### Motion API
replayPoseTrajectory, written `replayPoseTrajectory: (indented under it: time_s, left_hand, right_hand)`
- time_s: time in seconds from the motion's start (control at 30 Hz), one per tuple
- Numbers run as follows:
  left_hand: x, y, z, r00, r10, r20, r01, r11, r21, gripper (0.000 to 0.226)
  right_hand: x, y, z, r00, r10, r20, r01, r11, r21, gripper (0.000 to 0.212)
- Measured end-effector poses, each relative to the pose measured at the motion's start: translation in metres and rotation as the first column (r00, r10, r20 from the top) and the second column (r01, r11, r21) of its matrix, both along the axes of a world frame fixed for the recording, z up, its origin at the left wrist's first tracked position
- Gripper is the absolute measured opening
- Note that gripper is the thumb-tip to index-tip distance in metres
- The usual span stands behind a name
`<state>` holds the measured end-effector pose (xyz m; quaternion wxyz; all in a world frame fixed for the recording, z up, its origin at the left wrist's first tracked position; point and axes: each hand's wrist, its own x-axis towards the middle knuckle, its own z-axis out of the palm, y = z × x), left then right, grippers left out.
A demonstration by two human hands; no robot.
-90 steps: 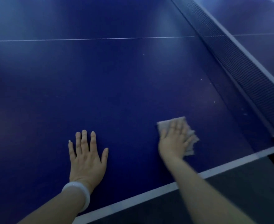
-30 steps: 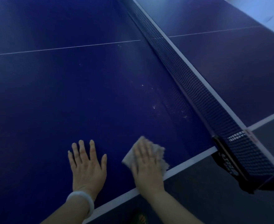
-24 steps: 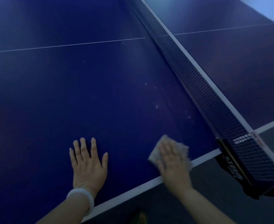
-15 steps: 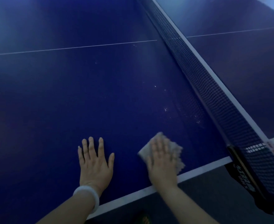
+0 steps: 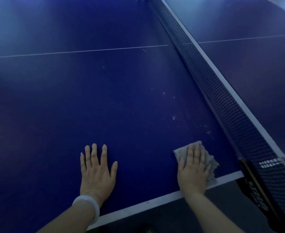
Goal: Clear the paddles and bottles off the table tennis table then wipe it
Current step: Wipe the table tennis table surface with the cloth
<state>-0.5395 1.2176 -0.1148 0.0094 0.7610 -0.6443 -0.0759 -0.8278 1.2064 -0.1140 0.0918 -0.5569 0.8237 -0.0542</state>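
Both hands are flat on the blue counter (image 5: 104, 101) near its white edge line (image 5: 138, 207). The left hand (image 5: 96, 174) rests palm down with fingers straight and spread, holding nothing, and there's a pale bangle (image 5: 87, 207) on that wrist. The right hand (image 5: 193, 172) presses a crumpled grey cloth (image 5: 210, 163) onto the counter with straight fingers, so its grip is just a flat push, not a pinch. The cloth sits right by the edge line, its lower corner lying over the line, close to the net (image 5: 222, 101) and the black net clamp (image 5: 256, 187) at the counter's side. A few little whitish specks (image 5: 173, 118) dot the surface between the cloth and the net. A thin white centre line (image 5: 77, 51) crosses farther up.
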Motion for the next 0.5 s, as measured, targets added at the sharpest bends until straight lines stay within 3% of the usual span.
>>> replayPoseTrajectory:
  time_s: [0.27, 0.37, 0.5]
  left_hand:
    - [0.005, 0.002, 0.0, 1.0, -0.016, -0.02, 0.016, 1.0, 0.001, 0.074]
    - [0.002, -0.005, 0.004, 0.995, -0.006, -0.102, 0.003, 1.0, -0.023, 0.069]
    - [-0.029, -0.041, 0.013, 0.957, -0.24, -0.161, 0.226, 0.969, -0.097, 0.063]
  right_hand:
    - [0.003, -0.001, -0.008, 0.995, 0.088, -0.045, -0.088, 0.996, -0.009, 0.067]
    - [0.005, 0.0, -0.007, 0.996, 0.079, -0.042, -0.079, 0.997, -0.004, 0.066]
    - [0.005, -0.001, -0.006, 0.996, 0.071, -0.052, -0.072, 0.997, -0.017, 0.065]
